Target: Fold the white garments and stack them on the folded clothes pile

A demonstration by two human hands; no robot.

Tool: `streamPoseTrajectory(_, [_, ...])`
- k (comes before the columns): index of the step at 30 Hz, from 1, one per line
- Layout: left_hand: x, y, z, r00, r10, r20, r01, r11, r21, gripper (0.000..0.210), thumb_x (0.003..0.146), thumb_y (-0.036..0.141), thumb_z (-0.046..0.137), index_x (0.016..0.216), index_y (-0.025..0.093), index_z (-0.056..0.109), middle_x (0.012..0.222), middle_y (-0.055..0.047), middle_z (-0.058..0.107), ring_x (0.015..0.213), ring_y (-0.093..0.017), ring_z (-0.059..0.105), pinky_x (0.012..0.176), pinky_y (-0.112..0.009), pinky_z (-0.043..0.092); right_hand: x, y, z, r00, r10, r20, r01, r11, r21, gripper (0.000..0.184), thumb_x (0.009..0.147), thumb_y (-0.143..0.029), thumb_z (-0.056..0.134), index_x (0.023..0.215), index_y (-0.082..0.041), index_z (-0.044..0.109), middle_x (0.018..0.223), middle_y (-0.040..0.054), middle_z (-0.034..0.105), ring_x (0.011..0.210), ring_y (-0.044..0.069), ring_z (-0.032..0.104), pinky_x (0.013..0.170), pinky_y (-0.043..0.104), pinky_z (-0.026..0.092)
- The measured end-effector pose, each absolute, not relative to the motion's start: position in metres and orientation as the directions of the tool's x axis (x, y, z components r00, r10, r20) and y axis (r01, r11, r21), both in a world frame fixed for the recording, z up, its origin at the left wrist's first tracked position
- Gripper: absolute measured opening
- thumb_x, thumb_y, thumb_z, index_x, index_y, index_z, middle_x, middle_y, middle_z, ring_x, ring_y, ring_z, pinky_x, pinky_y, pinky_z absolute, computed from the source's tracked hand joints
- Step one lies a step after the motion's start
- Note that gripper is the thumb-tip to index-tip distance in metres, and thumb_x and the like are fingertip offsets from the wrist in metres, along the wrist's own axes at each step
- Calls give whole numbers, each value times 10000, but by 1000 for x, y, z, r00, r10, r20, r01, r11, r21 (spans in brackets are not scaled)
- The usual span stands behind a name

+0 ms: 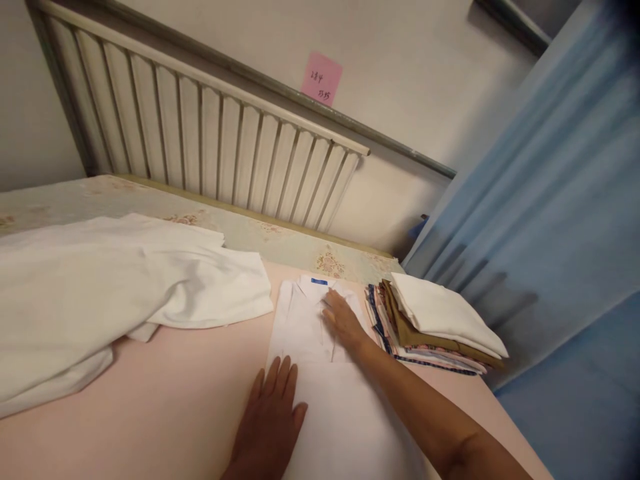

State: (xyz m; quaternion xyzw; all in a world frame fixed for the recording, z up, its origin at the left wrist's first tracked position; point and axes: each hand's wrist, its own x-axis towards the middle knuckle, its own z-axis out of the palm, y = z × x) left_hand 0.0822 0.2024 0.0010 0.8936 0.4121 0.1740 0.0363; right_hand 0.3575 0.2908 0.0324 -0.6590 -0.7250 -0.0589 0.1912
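A white collared shirt (310, 400) with a blue neck label lies front up, its sides folded into a long narrow shape, with the collar at the far end. On its left edge my left hand (270, 413) rests flat, fingers stretched out and slightly apart. Near the collar and front opening, my right hand (343, 323) touches the cloth with its fingers extended, a little blurred. Neither hand grips anything. My right forearm passes over the shirt's right side and hides part of it.
To the left, a loose white garment (125, 280) is spread out. A stack of folded clothes (445, 320) sits on the right, white on top. Underneath is a pink sheet (175, 393). Behind stands a radiator (215, 133); a blue curtain (525, 220) hangs at right.
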Motion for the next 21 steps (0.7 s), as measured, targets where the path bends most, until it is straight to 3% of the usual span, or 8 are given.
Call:
streamPoseTrajectory(2, [83,202,-1,592,744,310,724,-660,200,525,904,352,383,1383,154,470,1480,-88,414,1379,-262,357,1111,-500,311,332,298,34,-172,924,342,959,236,-156,517,961,-376,443,1426,-158,387,1502,120,355,1412,217,263,1154,437,263])
streamPoseTrajectory(6, [84,202,-11,568,725,388,723,-666,186,511,902,343,397,1373,164,482,1468,-88,440,1371,-256,368,1110,-493,304,290,316,25,-325,896,302,914,380,-143,558,965,-387,450,1437,-100,367,1497,173,342,1416,263,247,1154,471,247])
streamPoseTrajectory(17, [84,202,-12,563,719,407,722,-668,180,501,903,345,393,1363,173,493,1457,-83,460,1370,-254,367,1109,-487,290,271,335,16,-263,927,266,934,314,-171,591,955,-443,466,1417,-81,395,1493,193,337,1415,286,245,1157,484,237])
streamPoseTrajectory(21, [85,201,-13,556,723,411,726,-663,185,504,902,340,393,1371,178,484,1464,-77,453,1374,-250,360,1115,-484,285,290,319,21,-216,904,370,928,308,-210,573,971,-427,421,1450,-122,340,1513,170,312,1425,265,223,1155,489,248])
